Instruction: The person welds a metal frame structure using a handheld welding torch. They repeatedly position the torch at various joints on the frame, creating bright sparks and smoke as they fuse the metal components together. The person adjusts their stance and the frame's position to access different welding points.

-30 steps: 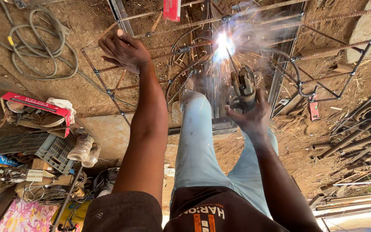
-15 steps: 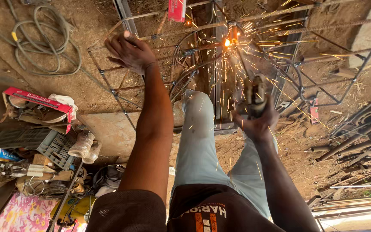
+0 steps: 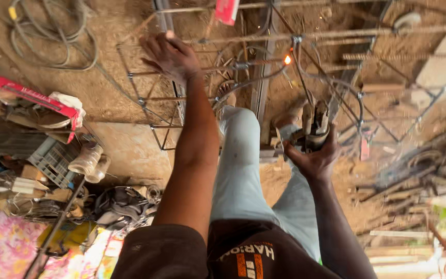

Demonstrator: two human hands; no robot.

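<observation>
In the head view, the metal rod frame (image 3: pixel 243 67) lies flat on the dirt floor (image 3: pixel 104 103) in front of the person's legs, and everything else is best placed from it. The left hand (image 3: pixel 169 54) rests spread, palm down, on the frame's near-left rods, pressing on them rather than closed around anything. The right hand (image 3: pixel 313 157) is clenched around the body of an angle grinder (image 3: pixel 313 124), held just off the frame's right part, over the curved scroll bars. One small orange glowing spot (image 3: pixel 287 59) shows on a rod near the frame's middle, slightly beyond the grinder's head; no stream of sparks shows, so I judge the disc is off the metal at this instant, with one joint freshly worked and many other joints across the frame showing no such glow. Whether those are finished cannot be told. The grinder's long axis runs roughly away from the person, its head end pointing toward the glowing spot and its tail in the palm. The frame's long rods run left to right across the view. Left of the frame lie a coiled hose (image 3: pixel 52 36), a red box (image 3: pixel 32 98) and a grey crate (image 3: pixel 52 160).
</observation>
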